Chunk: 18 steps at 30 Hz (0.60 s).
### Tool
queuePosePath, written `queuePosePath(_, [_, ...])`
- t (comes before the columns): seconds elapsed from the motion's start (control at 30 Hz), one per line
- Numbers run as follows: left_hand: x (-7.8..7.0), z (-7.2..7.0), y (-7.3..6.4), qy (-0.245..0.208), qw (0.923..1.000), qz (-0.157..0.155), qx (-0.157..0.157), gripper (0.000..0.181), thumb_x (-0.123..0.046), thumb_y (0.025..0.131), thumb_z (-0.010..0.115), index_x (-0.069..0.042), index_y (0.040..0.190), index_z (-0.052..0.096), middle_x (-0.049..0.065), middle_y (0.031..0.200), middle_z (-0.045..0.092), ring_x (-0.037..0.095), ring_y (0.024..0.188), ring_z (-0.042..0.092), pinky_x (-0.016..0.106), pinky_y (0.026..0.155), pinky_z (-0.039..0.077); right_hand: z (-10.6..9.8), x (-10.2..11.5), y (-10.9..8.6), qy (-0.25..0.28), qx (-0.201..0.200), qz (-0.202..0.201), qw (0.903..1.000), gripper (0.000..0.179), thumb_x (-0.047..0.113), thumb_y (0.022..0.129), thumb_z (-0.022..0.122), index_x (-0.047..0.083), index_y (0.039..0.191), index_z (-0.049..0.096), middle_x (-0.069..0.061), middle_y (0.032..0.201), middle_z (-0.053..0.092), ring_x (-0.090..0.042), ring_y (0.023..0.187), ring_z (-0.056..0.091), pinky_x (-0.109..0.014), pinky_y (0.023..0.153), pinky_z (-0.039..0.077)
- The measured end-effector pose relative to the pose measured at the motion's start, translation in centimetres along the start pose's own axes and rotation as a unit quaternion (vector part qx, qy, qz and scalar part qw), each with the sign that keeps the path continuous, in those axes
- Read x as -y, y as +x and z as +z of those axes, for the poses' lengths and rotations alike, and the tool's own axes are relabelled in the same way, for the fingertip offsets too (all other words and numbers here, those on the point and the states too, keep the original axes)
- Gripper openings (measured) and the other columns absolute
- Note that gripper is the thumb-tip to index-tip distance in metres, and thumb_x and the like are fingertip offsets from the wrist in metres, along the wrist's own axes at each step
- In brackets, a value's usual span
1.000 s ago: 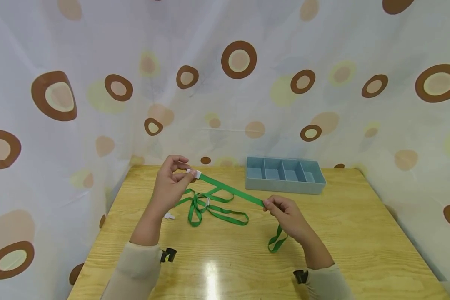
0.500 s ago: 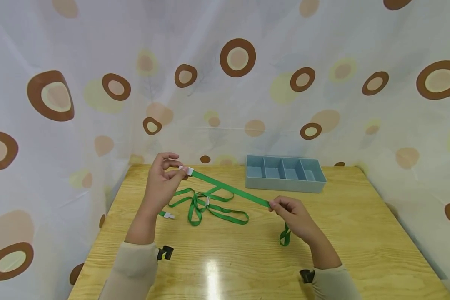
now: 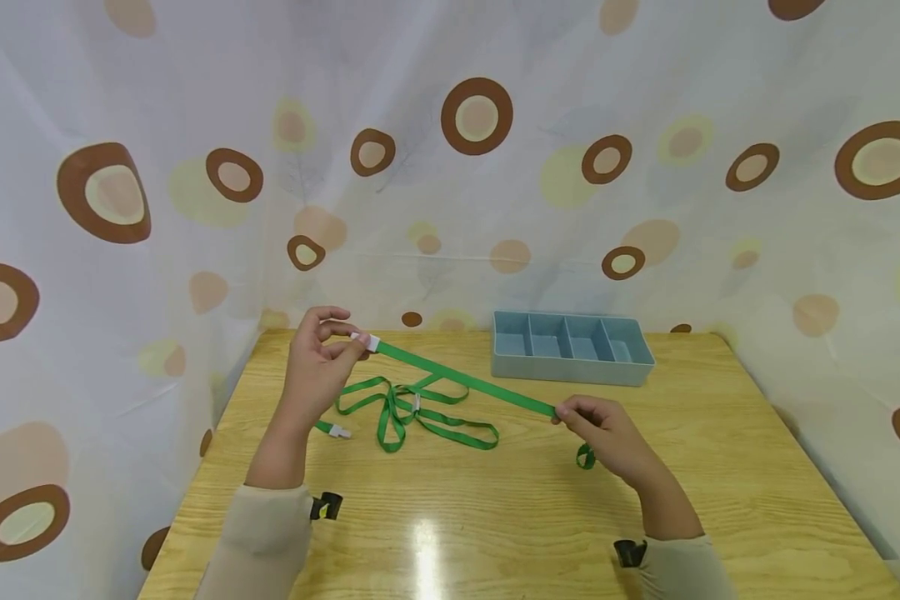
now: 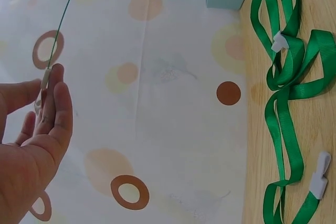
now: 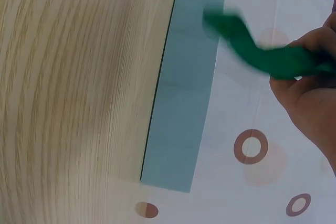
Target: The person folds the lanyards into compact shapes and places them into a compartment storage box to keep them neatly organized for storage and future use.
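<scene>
Between my two raised hands a green lanyard (image 3: 468, 382) is stretched taut, sloping down to the right. My left hand (image 3: 311, 367) pinches its white plastic end piece (image 3: 370, 342) between thumb and fingers. Further along the strap, my right hand (image 3: 602, 433) pinches the green band, and a short loop of it hangs below that hand. In the right wrist view the dangling green strap (image 5: 278, 62) is blurred. Another green lanyard (image 3: 457, 439) lies loosely looped on the table under the taut strap, with a white clip (image 3: 337, 431) at its left end.
A blue-grey tray (image 3: 570, 368) with several compartments stands at the back right of the wooden table (image 3: 450, 517). A white curtain (image 3: 420, 200) with brown rings hangs behind and along both sides.
The right hand has slid right along the strap, and the hanging loop below it has become shorter. My left hand has moved left with the white end piece, widening the gap between the hands.
</scene>
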<state>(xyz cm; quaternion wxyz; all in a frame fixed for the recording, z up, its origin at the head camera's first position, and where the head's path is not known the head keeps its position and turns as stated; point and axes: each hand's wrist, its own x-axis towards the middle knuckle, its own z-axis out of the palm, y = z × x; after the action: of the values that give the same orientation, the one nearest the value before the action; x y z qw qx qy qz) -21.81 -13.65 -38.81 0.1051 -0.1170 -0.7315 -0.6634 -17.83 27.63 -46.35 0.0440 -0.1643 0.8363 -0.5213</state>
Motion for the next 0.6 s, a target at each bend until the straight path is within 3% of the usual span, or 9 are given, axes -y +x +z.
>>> queuePosePath(0.07, [-0.1, -0.1, 0.0, 0.0, 1.0, -0.004, -0.001, 0.039, -0.013, 0.095, 0.065, -0.011, 0.128, 0.045, 0.016, 0.109, 0.059, 0.017, 0.085, 0.073, 0.029, 0.081, 0.06, -0.4, -0.1, -0.2, 0.0, 0.001, 0.004, 1.0, 0.026, 0.031, 0.104, 0.049, 0.015, 0.103, 0.069, -0.006, 0.102, 0.065, -0.017, 0.08, 0.052, -0.033, 0.068, 0.047])
queuePosePath(0.37, [0.8, -0.8, 0.1, 0.002, 0.9999, 0.007, -0.007, 0.041, -0.013, 0.094, 0.066, -0.012, 0.129, 0.045, 0.017, 0.11, 0.06, 0.018, 0.084, 0.073, 0.032, 0.082, 0.06, -1.6, -0.3, -0.7, -0.002, 0.008, -0.007, 0.9999, 0.025, 0.028, 0.105, 0.048, 0.013, 0.105, 0.068, -0.003, 0.07, 0.043, -0.021, 0.055, 0.033, -0.034, 0.052, 0.039])
queuePosePath(0.6, [1.0, -1.3, 0.1, 0.001, 0.9999, 0.009, -0.014, 0.042, -0.012, 0.094, 0.067, -0.011, 0.13, 0.044, 0.017, 0.11, 0.061, 0.018, 0.082, 0.073, 0.03, 0.079, 0.06, -2.3, -0.3, -1.3, -0.02, 0.011, 0.004, 0.9997, 0.023, 0.03, 0.104, 0.05, 0.015, 0.1, 0.067, -0.011, 0.079, 0.05, -0.022, 0.065, 0.043, -0.035, 0.057, 0.042])
